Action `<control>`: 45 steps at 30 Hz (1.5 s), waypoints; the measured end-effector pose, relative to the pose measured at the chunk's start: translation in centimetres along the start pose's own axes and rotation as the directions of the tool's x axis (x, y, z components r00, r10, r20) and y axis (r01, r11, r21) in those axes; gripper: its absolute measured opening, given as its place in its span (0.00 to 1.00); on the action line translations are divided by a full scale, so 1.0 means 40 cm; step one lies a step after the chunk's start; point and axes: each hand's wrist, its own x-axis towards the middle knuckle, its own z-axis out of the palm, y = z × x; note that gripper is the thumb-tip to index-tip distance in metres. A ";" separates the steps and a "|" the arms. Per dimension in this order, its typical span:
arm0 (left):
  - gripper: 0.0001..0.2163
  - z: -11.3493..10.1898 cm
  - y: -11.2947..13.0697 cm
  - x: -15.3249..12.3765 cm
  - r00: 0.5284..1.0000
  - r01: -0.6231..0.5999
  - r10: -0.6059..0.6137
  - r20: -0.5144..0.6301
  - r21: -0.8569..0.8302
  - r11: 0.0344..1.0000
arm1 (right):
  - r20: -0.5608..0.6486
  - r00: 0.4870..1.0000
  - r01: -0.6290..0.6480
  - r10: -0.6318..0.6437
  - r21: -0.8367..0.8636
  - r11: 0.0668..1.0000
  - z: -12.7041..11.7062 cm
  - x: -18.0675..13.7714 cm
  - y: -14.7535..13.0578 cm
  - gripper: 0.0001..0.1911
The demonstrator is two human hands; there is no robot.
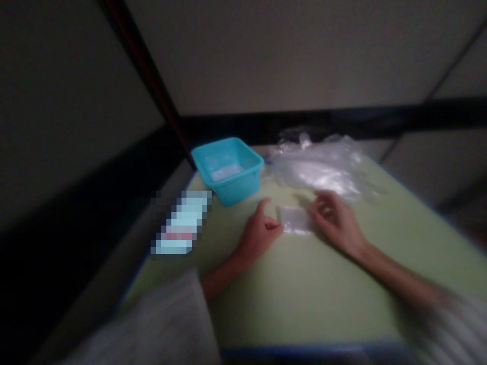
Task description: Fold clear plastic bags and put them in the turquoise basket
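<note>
A small, flat, clear plastic bag (pixel 296 221) with a shiny lower edge is spread between my two hands, over the table. My left hand (pixel 257 230) has its thumb side at the bag's left edge, pinching it near the lower corner, while one finger curls up away from it. On the other side, my right hand (pixel 338 223) is closed with curled fingers, and its fingertips meet the bag's right edge. Blur hides the exact fingertip contact.
A turquoise plastic basket (pixel 241 188) with whitish flat items inside stands behind my left hand. A heap of clear plastic bags (pixel 315 165) lies at the back right. A pixelated pale-blue patch (pixel 184 223) covers something on the left. The greenish table (pixel 304 299) has blue edges; partitions stand behind.
</note>
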 end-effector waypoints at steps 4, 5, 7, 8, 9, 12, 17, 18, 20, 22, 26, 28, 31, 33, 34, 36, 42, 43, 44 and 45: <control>0.33 -0.001 -0.002 0.000 1.000 0.003 -0.003 0.009 0.007 1.000 | 0.257 0.914 0.383 -0.315 -0.286 0.878 0.003 -0.023 -0.028 0.22; 0.33 -0.002 -0.003 -0.001 1.000 0.003 -0.004 0.009 0.010 1.000 | 0.331 0.882 0.439 -0.336 -0.321 0.839 0.011 -0.030 -0.030 0.27; 0.33 -0.003 -0.004 -0.001 1.000 0.007 -0.007 0.012 0.013 1.000 | 0.423 0.839 0.502 -0.342 -0.360 0.786 0.027 -0.043 -0.027 0.33; 0.33 -0.004 -0.004 -0.002 1.000 0.008 -0.009 0.015 0.014 1.000 | 0.446 0.830 0.510 -0.334 -0.368 0.777 0.034 -0.047 -0.023 0.35; 0.33 -0.004 -0.004 -0.002 1.000 0.009 -0.009 0.020 0.013 1.000 | 0.455 0.831 0.503 -0.319 -0.369 0.782 0.040 -0.049 -0.019 0.35; 0.33 -0.004 -0.005 -0.001 0.999 0.018 -0.019 0.032 0.002 1.000 | 0.411 0.878 0.392 -0.245 -0.323 0.861 0.042 -0.043 -0.008 0.32; 0.33 -0.003 -0.003 0.003 0.998 0.045 -0.043 0.045 -0.044 0.998 | 0.239 0.971 0.068 -0.034 -0.137 0.988 0.021 -0.013 0.015 0.19; 0.33 -0.003 -0.001 0.003 0.998 0.045 -0.042 0.054 -0.051 0.998 | 0.217 0.976 0.027 -0.003 -0.111 0.993 0.017 -0.008 0.021 0.17; 0.31 -0.006 0.002 0.004 0.996 0.044 -0.039 0.082 -0.064 0.997 | 0.201 0.979 -0.019 0.033 -0.074 0.997 0.011 0.000 0.032 0.15; 0.31 -0.010 0.006 0.004 0.993 0.052 -0.043 0.114 -0.076 0.996 | 0.205 0.978 -0.037 0.046 -0.044 0.998 0.006 0.006 0.041 0.14; 0.31 -0.015 0.011 0.006 0.985 0.059 -0.043 0.167 -0.090 0.994 | 0.213 0.976 -0.049 0.042 0.028 0.998 0.002 0.015 0.051 0.11; 0.31 -0.016 0.011 0.007 0.983 0.056 -0.039 0.177 -0.091 0.994 | 0.219 0.975 -0.057 0.043 0.059 0.997 0.002 0.017 0.053 0.09; 0.30 -0.017 0.011 0.007 0.983 0.065 -0.048 0.176 -0.091 0.994 | 0.228 0.972 -0.069 0.047 0.090 0.994 0.003 0.018 0.055 0.08; 0.29 -0.017 0.011 0.006 0.984 0.071 -0.055 0.169 -0.087 0.994 | 0.235 0.970 -0.084 0.058 0.099 0.992 0.004 0.018 0.057 0.08; 0.28 -0.017 0.011 0.006 0.984 0.074 -0.059 0.167 -0.084 0.994 | 0.237 0.969 -0.093 0.067 0.098 0.991 0.005 0.018 0.057 0.07; 0.27 -0.016 0.011 0.004 0.984 0.074 -0.060 0.166 -0.084 0.994 | 0.237 0.968 -0.109 0.084 0.094 0.990 0.006 0.018 0.057 0.07; 0.26 -0.016 0.006 0.004 0.982 0.070 -0.052 0.179 -0.094 0.993 | 0.253 0.961 -0.147 0.116 0.107 0.983 0.005 0.017 0.052 0.07; 0.26 -0.016 0.004 0.004 0.982 0.069 -0.051 0.182 -0.094 0.993 | 0.258 0.959 -0.149 0.120 0.097 0.984 0.004 0.016 0.050 0.07; 0.26 -0.016 0.003 0.004 0.981 0.066 -0.048 0.186 -0.091 0.994 | 0.265 0.957 -0.147 0.120 0.083 0.986 0.002 0.016 0.048 0.08; 0.26 -0.016 0.002 0.004 0.981 0.061 -0.044 0.188 -0.086 0.994 | 0.274 0.955 -0.140 0.117 0.067 0.988 0.001 0.016 0.045 0.09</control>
